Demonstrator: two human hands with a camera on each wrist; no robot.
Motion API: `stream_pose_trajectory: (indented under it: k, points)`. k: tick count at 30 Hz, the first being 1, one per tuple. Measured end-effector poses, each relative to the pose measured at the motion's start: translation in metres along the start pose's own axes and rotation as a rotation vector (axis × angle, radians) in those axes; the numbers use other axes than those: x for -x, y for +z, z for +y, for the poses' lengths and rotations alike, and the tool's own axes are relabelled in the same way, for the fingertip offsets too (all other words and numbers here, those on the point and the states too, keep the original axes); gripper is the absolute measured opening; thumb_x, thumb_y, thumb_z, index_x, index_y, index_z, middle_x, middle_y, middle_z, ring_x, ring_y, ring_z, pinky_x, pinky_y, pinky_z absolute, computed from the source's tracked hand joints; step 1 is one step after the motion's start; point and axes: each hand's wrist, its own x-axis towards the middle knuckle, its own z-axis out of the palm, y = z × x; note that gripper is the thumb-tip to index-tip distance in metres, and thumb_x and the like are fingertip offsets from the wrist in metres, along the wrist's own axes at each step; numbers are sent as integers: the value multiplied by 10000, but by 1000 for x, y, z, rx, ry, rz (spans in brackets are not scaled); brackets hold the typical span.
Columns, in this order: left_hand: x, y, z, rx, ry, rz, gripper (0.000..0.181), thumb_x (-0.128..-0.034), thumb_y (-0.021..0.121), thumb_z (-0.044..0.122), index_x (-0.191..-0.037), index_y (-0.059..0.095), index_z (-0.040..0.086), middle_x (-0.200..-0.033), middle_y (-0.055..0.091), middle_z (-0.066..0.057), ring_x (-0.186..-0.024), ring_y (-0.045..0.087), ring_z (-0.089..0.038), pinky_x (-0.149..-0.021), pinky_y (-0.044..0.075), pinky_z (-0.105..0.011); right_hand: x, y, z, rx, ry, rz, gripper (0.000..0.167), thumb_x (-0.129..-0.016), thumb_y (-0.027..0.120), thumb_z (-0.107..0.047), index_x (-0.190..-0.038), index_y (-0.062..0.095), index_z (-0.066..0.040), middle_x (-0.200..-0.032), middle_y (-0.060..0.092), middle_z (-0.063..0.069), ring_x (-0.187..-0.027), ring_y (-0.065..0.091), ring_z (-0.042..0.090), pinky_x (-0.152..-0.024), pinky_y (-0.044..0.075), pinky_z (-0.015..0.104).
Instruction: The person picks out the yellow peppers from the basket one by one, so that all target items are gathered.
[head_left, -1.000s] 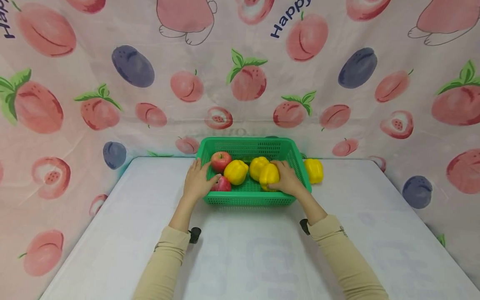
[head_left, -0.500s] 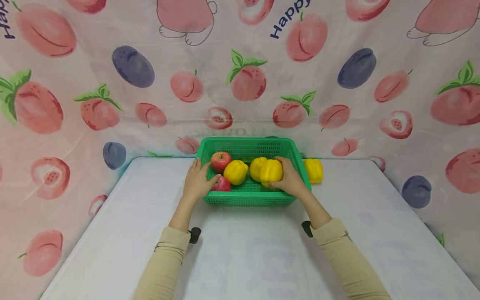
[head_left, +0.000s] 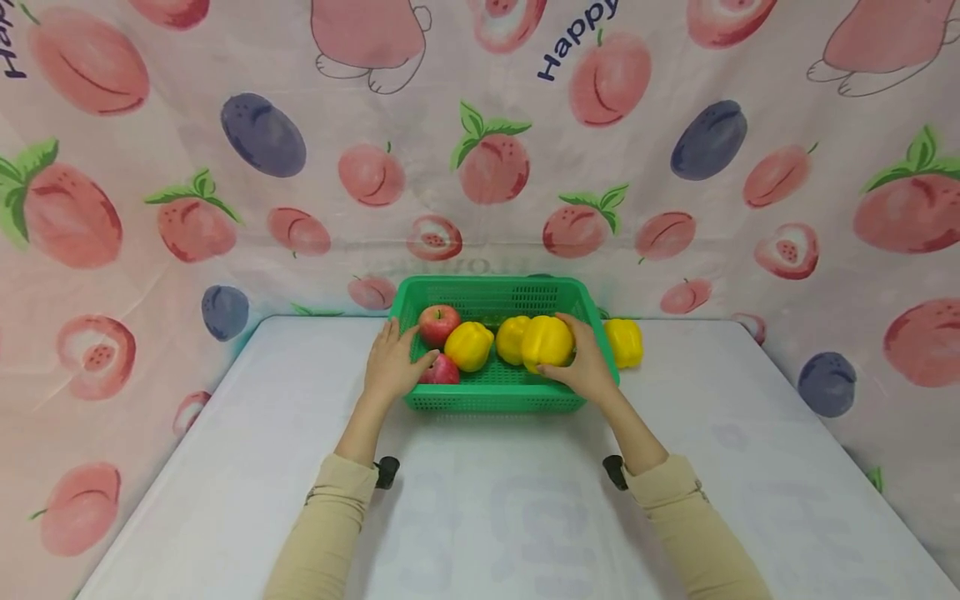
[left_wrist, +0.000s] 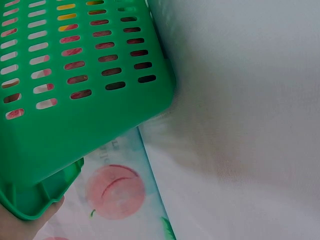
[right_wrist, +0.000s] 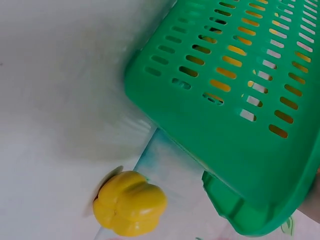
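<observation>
Inside a green perforated plastic basket (head_left: 495, 398), my right hand (head_left: 588, 362) grips a yellow bell pepper (head_left: 547, 342), thumb at its near side and fingers at its far side. Another yellow bell pepper (head_left: 511, 339) sits just left of it. My left hand (head_left: 392, 362) rests over the basket's left rim, thumb spread inward and fingers fairly straight. Near that hand lie a red apple (head_left: 439, 326), a pinkish-red fruit (head_left: 442, 370) partly covered by the thumb, and a further yellow bell pepper (head_left: 469, 347). Both wrist views show mostly the basket's outer walls.
One yellow bell pepper (right_wrist: 131, 204) lies outside the basket, on the table to its right. The white-covered table (head_left: 495, 517) reaches back to a fruit-printed cloth (head_left: 322, 125) that hangs behind and at both sides.
My right hand has shifted the gripped bell pepper slightly up and to the right, away from the pepper beside it. My left hand stays in place at the rim.
</observation>
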Motion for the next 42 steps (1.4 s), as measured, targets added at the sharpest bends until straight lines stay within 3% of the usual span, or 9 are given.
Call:
stream_pose_trajectory:
  k: [6,12,15,20,24,31,37,42]
  points:
    - [0,0,-1,-1,3,-2,664,-934,503,466,-1429,385,38,-1529,145,-301,-1448,88,-410,-1183,108,-520,7,-1,-4,-69,-13,49,836,-783,752,-115,-1460,264,-67,-1472,271,216,-1300,344,382,-1065,336,585]
    - [0,-1,-1,0,3,-1,660,-931,516,451,-1428,386,37,-1527,141,-305,-1446,87,-415,-1180,110,-528,15,-3,-8,-102,-68,65,822,-790,759,-139,-1465,290,-117,-1474,297,166,-1270,388,350,-978,438,559]
    - [0,-1,-1,-4,4,0,660,-931,518,448,-1428,385,35,-1526,139,-309,-1444,86,-422,-1179,108,-531,19,-4,-10,-138,-47,56,841,-798,754,-158,-1481,263,-148,-1493,277,142,-1275,386,339,-944,469,552]
    - [0,-1,0,-4,4,3,657,-931,518,446,-1427,386,36,-1529,139,-304,-1443,84,-424,-1177,110,-534,26,-5,-13,-203,28,63,884,-807,743,-163,-1495,188,-140,-1515,252,130,-1229,377,327,-994,430,554]
    - [0,-1,0,-4,4,5,654,-931,519,444,-1425,389,36,-1529,142,-302,-1444,85,-421,-1179,108,-530,33,-6,-14,-235,3,76,876,-783,757,-103,-1480,228,-139,-1515,267,114,-1209,388,300,-1015,420,524]
    - [1,1,-3,-2,11,13,649,-932,516,447,-1422,395,38,-1525,152,-306,-1443,99,-419,-1175,124,-536,44,-11,-16,-206,-82,100,866,-744,778,-47,-1466,311,-151,-1505,310,92,-1245,387,266,-980,449,473]
    - [0,2,-3,-1,3,13,650,-932,514,445,-1425,390,41,-1529,145,-300,-1445,98,-415,-1177,119,-533,52,-17,-20,-226,-75,117,855,-751,774,-53,-1466,329,-200,-1505,314,63,-1304,355,252,-992,431,524]
    - [-1,2,-2,0,-3,11,647,-932,515,448,-1426,393,48,-1530,151,-296,-1446,104,-408,-1179,115,-529,57,-20,-21,-230,-78,129,836,-750,768,-34,-1457,343,-171,-1473,313,106,-1287,348,263,-1003,421,562]
